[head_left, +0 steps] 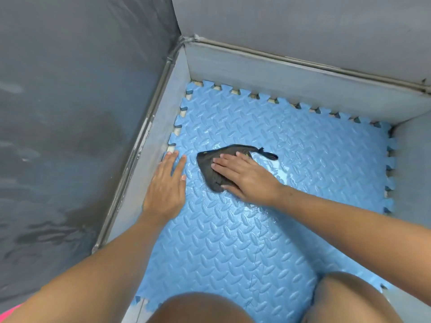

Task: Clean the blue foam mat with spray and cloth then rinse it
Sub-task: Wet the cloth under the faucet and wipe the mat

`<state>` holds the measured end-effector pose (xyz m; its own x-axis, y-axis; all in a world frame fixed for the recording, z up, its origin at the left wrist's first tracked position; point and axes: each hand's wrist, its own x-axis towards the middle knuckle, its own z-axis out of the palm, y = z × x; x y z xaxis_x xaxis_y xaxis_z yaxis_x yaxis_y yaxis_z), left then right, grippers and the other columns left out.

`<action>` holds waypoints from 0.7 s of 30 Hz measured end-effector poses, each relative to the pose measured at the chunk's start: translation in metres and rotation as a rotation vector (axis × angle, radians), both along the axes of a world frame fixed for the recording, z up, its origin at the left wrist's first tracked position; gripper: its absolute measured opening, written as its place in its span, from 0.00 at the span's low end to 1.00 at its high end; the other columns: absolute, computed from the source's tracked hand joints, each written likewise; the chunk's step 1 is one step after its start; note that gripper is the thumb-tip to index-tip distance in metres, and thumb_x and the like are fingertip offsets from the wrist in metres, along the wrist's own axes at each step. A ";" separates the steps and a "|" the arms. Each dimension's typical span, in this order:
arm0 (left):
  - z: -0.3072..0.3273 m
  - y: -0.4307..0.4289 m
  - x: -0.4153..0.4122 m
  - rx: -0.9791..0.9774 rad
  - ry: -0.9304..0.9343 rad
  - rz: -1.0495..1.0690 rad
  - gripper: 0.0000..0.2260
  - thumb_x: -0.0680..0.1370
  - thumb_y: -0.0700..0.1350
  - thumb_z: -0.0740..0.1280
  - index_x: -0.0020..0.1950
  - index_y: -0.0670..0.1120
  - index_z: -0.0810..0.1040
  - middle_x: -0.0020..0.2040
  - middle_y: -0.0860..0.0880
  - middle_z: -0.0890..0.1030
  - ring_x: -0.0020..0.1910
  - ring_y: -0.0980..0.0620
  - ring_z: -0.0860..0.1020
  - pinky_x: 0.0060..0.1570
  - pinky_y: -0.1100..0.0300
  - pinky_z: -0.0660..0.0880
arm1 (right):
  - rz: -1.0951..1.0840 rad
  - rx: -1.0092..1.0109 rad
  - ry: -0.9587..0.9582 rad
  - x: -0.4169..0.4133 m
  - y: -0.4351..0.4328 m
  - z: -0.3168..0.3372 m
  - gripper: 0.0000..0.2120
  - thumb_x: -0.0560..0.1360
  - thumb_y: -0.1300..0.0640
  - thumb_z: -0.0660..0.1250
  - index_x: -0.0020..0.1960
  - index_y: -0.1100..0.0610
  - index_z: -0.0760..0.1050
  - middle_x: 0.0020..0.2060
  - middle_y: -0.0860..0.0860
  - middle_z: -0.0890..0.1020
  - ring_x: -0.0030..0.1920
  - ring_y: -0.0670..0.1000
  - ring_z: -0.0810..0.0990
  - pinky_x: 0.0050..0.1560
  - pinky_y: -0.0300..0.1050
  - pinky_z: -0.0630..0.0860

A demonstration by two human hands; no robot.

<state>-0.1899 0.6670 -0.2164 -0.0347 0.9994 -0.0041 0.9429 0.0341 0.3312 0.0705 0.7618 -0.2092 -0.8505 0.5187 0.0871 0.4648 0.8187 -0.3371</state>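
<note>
A blue foam mat (291,159) with a raised tread pattern and jigsaw edges lies flat inside a low grey enclosure. A dark grey cloth (211,162) with a small loop at its far end rests near the mat's middle. My right hand (245,177) presses flat on the cloth, fingers pointing left. My left hand (166,185) lies flat on the mat's left edge with fingers spread, holding nothing. Wet shiny patches (277,170) show on the mat just right of the cloth. No spray bottle is in view.
Low grey walls (279,73) border the mat at the back, left (149,145) and right (412,159). A dark wet floor (58,136) lies beyond the left wall. My two bare knees (349,297) are over the mat's near edge.
</note>
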 end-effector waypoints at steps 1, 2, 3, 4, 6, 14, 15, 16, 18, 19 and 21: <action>0.001 0.000 0.000 0.001 0.001 0.000 0.23 0.86 0.45 0.54 0.80 0.41 0.68 0.82 0.42 0.66 0.83 0.41 0.60 0.81 0.45 0.60 | -0.012 -0.001 -0.007 -0.011 0.019 0.000 0.25 0.83 0.46 0.60 0.76 0.55 0.68 0.75 0.51 0.71 0.77 0.54 0.65 0.77 0.56 0.60; 0.000 0.000 0.001 0.006 0.003 -0.001 0.23 0.86 0.45 0.54 0.80 0.41 0.68 0.81 0.42 0.66 0.83 0.41 0.60 0.81 0.45 0.60 | -0.028 -0.003 -0.018 -0.022 0.039 0.000 0.25 0.83 0.46 0.60 0.76 0.55 0.68 0.75 0.52 0.71 0.77 0.55 0.66 0.77 0.56 0.60; 0.000 0.000 0.001 0.011 0.005 -0.002 0.23 0.85 0.45 0.55 0.80 0.40 0.69 0.81 0.41 0.66 0.83 0.41 0.61 0.80 0.45 0.61 | -0.061 0.000 -0.031 -0.034 0.061 0.000 0.25 0.82 0.47 0.60 0.76 0.56 0.69 0.74 0.54 0.71 0.76 0.57 0.66 0.76 0.57 0.62; -0.001 0.001 0.001 0.017 0.006 -0.002 0.23 0.85 0.44 0.55 0.80 0.40 0.69 0.81 0.41 0.67 0.82 0.40 0.61 0.80 0.45 0.61 | -0.115 -0.002 -0.040 -0.046 0.082 0.003 0.25 0.82 0.48 0.60 0.76 0.56 0.69 0.74 0.54 0.72 0.76 0.58 0.67 0.75 0.58 0.63; -0.002 0.001 0.001 0.028 0.004 -0.002 0.23 0.85 0.44 0.55 0.79 0.40 0.69 0.81 0.41 0.67 0.82 0.40 0.61 0.80 0.44 0.61 | -0.277 -0.042 -0.033 -0.068 0.118 0.013 0.24 0.81 0.51 0.62 0.76 0.57 0.68 0.74 0.56 0.72 0.76 0.60 0.66 0.75 0.59 0.63; -0.003 0.001 0.001 0.026 -0.008 0.010 0.23 0.85 0.43 0.55 0.79 0.40 0.70 0.81 0.41 0.67 0.82 0.40 0.61 0.80 0.43 0.62 | -0.562 -0.086 0.008 -0.103 0.117 0.005 0.29 0.80 0.44 0.62 0.77 0.56 0.65 0.74 0.57 0.70 0.73 0.60 0.66 0.75 0.58 0.60; -0.003 0.001 0.001 0.021 -0.007 0.013 0.23 0.85 0.44 0.54 0.79 0.40 0.70 0.81 0.41 0.67 0.82 0.40 0.61 0.80 0.43 0.62 | -0.556 -0.050 0.032 -0.096 0.113 0.003 0.26 0.80 0.48 0.64 0.76 0.56 0.68 0.71 0.56 0.72 0.70 0.59 0.69 0.71 0.57 0.64; -0.003 0.001 0.001 0.017 -0.005 0.013 0.23 0.85 0.44 0.54 0.79 0.40 0.70 0.81 0.40 0.67 0.82 0.40 0.61 0.79 0.43 0.63 | -0.553 -0.017 0.055 -0.087 0.110 0.003 0.23 0.80 0.52 0.66 0.74 0.55 0.71 0.69 0.56 0.74 0.68 0.59 0.72 0.67 0.57 0.67; -0.002 0.000 0.001 0.012 0.000 0.010 0.23 0.85 0.45 0.53 0.79 0.40 0.69 0.81 0.40 0.67 0.82 0.40 0.61 0.79 0.43 0.63 | -0.543 0.004 0.066 -0.064 0.106 0.001 0.24 0.76 0.61 0.69 0.72 0.55 0.73 0.66 0.56 0.75 0.64 0.59 0.74 0.62 0.57 0.70; -0.001 0.000 0.001 0.010 -0.001 0.008 0.23 0.85 0.45 0.53 0.80 0.40 0.69 0.81 0.40 0.67 0.82 0.40 0.61 0.79 0.43 0.63 | -0.556 0.010 0.065 -0.047 0.105 0.000 0.25 0.75 0.63 0.69 0.71 0.55 0.74 0.66 0.56 0.76 0.64 0.59 0.74 0.62 0.57 0.71; -0.001 0.000 0.001 0.005 0.000 0.010 0.24 0.85 0.45 0.53 0.80 0.40 0.69 0.81 0.40 0.66 0.82 0.40 0.61 0.79 0.42 0.63 | -0.637 0.024 0.061 -0.003 0.106 -0.001 0.26 0.74 0.65 0.68 0.71 0.55 0.74 0.65 0.56 0.75 0.63 0.60 0.73 0.61 0.57 0.71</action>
<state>-0.1889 0.6667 -0.2173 -0.0451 0.9990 0.0011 0.9424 0.0422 0.3317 0.0673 0.8680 -0.2098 -0.3691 0.9182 0.1435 0.8432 0.3958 -0.3638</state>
